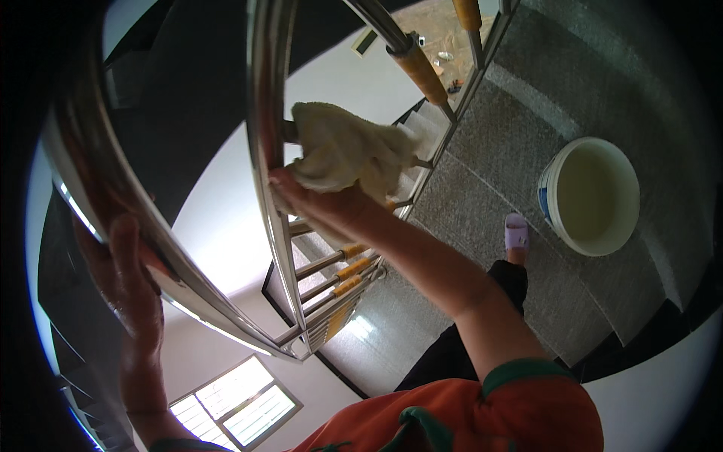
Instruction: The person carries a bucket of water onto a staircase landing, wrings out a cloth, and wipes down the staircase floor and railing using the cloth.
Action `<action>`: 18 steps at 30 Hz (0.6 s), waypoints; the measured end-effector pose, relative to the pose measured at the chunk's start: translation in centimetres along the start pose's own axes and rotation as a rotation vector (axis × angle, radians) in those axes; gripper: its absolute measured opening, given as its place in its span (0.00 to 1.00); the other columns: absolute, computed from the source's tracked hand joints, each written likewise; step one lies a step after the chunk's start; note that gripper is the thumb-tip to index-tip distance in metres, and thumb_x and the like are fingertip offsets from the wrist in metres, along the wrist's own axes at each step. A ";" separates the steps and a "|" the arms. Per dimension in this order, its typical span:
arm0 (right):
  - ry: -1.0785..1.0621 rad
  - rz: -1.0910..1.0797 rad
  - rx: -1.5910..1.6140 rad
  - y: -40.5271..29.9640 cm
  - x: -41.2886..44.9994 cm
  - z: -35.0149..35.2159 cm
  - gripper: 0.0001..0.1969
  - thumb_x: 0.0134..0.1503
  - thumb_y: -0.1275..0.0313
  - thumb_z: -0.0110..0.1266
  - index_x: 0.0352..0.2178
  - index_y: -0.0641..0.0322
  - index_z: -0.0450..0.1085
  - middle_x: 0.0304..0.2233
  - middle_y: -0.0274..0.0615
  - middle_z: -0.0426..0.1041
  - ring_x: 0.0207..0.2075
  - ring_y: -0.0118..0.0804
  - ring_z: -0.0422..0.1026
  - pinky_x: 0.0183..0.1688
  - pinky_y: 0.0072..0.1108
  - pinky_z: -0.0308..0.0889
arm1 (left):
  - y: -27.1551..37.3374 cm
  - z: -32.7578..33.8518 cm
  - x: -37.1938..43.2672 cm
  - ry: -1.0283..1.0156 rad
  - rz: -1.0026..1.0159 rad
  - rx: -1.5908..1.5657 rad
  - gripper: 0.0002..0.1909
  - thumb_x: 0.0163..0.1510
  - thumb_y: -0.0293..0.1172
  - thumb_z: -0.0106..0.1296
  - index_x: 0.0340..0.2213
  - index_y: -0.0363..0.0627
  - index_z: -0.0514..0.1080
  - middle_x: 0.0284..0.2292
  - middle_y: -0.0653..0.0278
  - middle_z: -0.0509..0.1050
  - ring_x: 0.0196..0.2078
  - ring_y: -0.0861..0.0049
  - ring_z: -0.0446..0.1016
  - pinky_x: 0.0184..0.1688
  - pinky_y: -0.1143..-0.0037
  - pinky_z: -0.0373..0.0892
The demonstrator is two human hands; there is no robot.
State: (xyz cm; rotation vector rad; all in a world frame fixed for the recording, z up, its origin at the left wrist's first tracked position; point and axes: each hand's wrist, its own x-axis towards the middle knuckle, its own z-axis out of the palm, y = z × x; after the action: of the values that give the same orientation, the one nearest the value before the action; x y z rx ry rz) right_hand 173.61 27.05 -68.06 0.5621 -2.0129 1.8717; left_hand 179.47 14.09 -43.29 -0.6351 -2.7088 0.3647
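A pale, damp-looking cloth (347, 147) is bunched around a metal baluster under the stair railing. My right hand (316, 198) holds it, the fingers partly hidden by the cloth, with the fingertips by the lower rail (265, 113). On the left, my left hand (127, 277) grips the wide polished metal handrail (107, 164), thumb on the near side and the other fingers mostly out of sight behind it. Neighbouring balusters carry orange-yellow sleeves (418, 73).
A white bucket (552, 198) holding cloudy liquid stands on the grey stone steps (480, 147) at right. Near it is my foot in a lilac slipper (516, 233). Beyond the railing the stairwell drops to a lower flight. A bright window (237, 401) is at the bottom.
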 end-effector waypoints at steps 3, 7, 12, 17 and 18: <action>0.175 -0.225 -0.511 7.6 -2.8 -0.3 0.08 0.45 0.67 0.51 0.26 0.58 0.63 0.24 0.41 0.65 0.28 0.38 0.66 0.31 0.25 0.61 | -0.3 -0.5 -1.1 -0.020 -0.146 -0.111 0.29 0.54 0.53 0.31 0.54 0.58 0.47 0.50 0.48 0.55 0.47 0.58 0.64 0.43 0.61 0.67; 0.289 -0.136 -0.243 13.0 -3.9 -0.4 0.11 0.39 0.66 0.55 0.24 0.57 0.63 0.23 0.40 0.65 0.26 0.38 0.65 0.30 0.27 0.60 | 1.3 -1.1 -1.1 0.003 -0.428 -0.303 0.30 0.53 0.53 0.29 0.54 0.54 0.47 0.50 0.50 0.57 0.48 0.61 0.63 0.47 0.62 0.63; 0.304 0.010 -0.329 19.4 -7.6 -1.2 0.11 0.40 0.65 0.56 0.19 0.56 0.61 0.20 0.37 0.64 0.21 0.38 0.63 0.28 0.28 0.61 | 1.4 -0.9 -0.6 -0.020 -0.464 -0.315 0.31 0.53 0.54 0.26 0.54 0.50 0.47 0.50 0.53 0.58 0.50 0.64 0.62 0.51 0.63 0.59; -0.084 0.372 -0.456 32.2 -16.3 -3.9 0.12 0.50 0.63 0.48 0.27 0.62 0.61 0.24 0.41 0.66 0.28 0.41 0.68 0.36 0.29 0.68 | 1.0 -0.8 0.4 -0.050 -0.439 -0.375 0.31 0.54 0.51 0.21 0.54 0.46 0.48 0.51 0.55 0.57 0.51 0.67 0.62 0.54 0.66 0.57; -0.073 0.280 -0.570 32.8 -16.5 -4.3 0.13 0.50 0.64 0.47 0.32 0.63 0.61 0.27 0.45 0.67 0.31 0.43 0.69 0.37 0.30 0.68 | 0.7 -0.9 0.5 -0.075 -0.425 -0.284 0.31 0.54 0.51 0.20 0.54 0.45 0.48 0.51 0.54 0.57 0.51 0.67 0.62 0.54 0.66 0.57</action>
State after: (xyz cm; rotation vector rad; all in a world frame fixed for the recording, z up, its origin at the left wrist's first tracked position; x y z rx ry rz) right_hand 171.47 34.13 -104.25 0.1980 -2.6313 1.3088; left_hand 179.67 15.03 -42.60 -0.1008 -2.8940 -0.1066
